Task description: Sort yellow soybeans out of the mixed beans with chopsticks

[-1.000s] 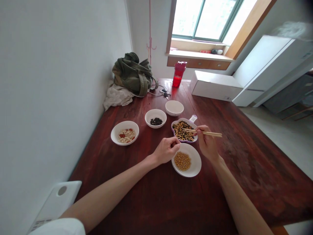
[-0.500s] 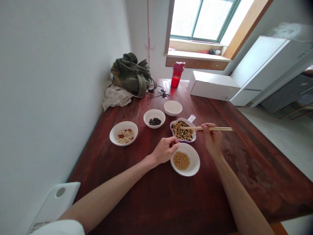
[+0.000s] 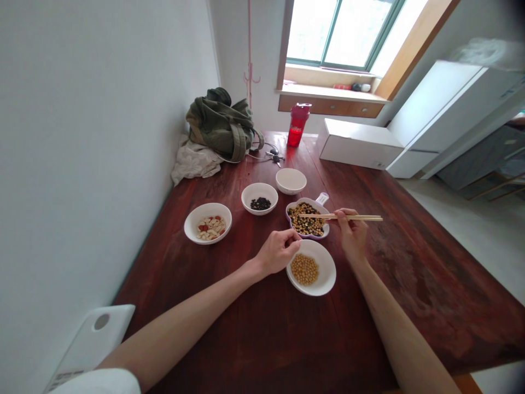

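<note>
My right hand (image 3: pixel 353 232) is closed around a pair of wooden chopsticks (image 3: pixel 363 218), whose tips lie among the mixed yellow and black beans (image 3: pixel 305 221) in a purple-rimmed dish (image 3: pixel 326 232) with a short handle. My left hand (image 3: pixel 279 251) pinches the upper left rim of a white bowl (image 3: pixel 327 273); some of its fingers are hidden. Yellow soybeans (image 3: pixel 304 269) lie in this bowl, just in front of the dish. Beyond my left hand stands a white bowl (image 3: pixel 246 200) with black beans (image 3: pixel 260 203).
To the left is a white bowl (image 3: pixel 188 230) of pale and red nuts. Another white bowl (image 3: pixel 291 180) sits behind the dish. Farther back are a green bag (image 3: pixel 219 126), keys (image 3: pixel 275 158), a red shaker bottle (image 3: pixel 298 126) and a white box (image 3: pixel 359 143) on the wooden table (image 3: pixel 254 328).
My right hand has moved slightly left with the chopsticks, pushing their tips a little farther left over the dish. My left hand stays on the soybean bowl's rim.
</note>
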The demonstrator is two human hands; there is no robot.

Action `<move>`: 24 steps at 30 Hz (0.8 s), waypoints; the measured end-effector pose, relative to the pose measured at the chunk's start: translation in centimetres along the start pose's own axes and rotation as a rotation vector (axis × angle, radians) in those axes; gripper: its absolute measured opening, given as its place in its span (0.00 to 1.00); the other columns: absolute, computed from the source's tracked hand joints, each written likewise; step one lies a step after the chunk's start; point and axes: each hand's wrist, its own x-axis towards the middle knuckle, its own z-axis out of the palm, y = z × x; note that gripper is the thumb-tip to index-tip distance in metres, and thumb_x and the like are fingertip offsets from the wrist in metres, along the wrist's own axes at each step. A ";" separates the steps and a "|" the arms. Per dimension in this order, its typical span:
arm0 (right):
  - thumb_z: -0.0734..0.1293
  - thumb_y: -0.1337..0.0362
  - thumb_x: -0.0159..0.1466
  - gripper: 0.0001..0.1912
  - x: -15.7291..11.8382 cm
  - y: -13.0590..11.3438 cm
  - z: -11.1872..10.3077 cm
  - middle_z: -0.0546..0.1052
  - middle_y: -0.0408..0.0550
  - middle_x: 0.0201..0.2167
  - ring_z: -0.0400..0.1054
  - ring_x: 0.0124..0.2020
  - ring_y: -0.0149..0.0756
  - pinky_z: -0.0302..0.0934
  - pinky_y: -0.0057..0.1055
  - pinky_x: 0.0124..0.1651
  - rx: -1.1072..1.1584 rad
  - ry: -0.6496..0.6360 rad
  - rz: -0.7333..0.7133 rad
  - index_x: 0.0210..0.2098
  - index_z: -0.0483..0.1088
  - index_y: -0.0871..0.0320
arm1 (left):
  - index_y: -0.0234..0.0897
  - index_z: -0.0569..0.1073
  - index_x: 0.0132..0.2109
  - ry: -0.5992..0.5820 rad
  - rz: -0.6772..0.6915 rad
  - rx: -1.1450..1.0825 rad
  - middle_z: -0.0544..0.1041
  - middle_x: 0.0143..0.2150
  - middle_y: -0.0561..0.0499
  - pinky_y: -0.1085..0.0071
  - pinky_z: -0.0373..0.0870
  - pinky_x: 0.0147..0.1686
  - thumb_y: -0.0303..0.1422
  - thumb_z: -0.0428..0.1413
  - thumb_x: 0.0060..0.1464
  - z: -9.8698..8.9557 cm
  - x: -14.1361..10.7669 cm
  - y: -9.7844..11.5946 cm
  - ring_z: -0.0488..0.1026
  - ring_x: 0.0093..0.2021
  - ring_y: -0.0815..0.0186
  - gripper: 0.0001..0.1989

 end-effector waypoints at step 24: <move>0.57 0.64 0.75 0.10 -0.8 -3.2 -0.9 0.72 0.46 0.32 0.68 0.31 0.39 0.60 0.38 0.35 -0.435 -0.202 -0.493 0.37 0.65 0.52 | 0.31 0.78 0.37 0.006 -0.015 0.007 0.75 0.28 0.52 0.74 0.61 0.29 0.32 0.53 0.61 0.0 0.0 0.1 0.69 0.28 0.69 0.10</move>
